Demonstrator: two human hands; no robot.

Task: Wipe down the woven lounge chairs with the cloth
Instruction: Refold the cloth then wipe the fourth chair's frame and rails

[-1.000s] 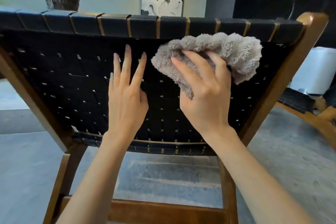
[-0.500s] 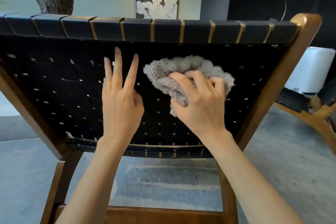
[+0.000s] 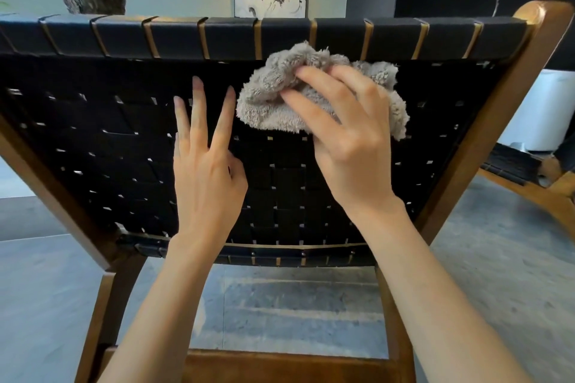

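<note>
Woven lounge chair (image 3: 124, 149): the rear of the backrest is viewed, black webbing facing the camera.

Cloth (image 3: 270, 102), grey and fluffy, is bunched and pressed onto the webbing directly below the top rail (image 3: 230, 37), right of the rail's middle, with its upper edge touching the rail. It is gripped by the right hand (image 3: 351, 140), fingers curled over the bunch. The left hand (image 3: 205, 177) is laid flat on the webbing, well below the top rail and under its middle. Its fingers are straight and spread, and nothing is held.

Change noted: half a second ago the cloth was lower, apart from the top rail; a second ago it was up at the rail. One down-and-up stroke is thus recorded. The left hand's placement is hardly altered.

Judgement: wiping of the backrest is under way, and only the strip below the rail's right half is seen being covered. A second chair (image 3: 529, 177) is seen beyond the rail's right end and is presumed still to be wiped.
</note>
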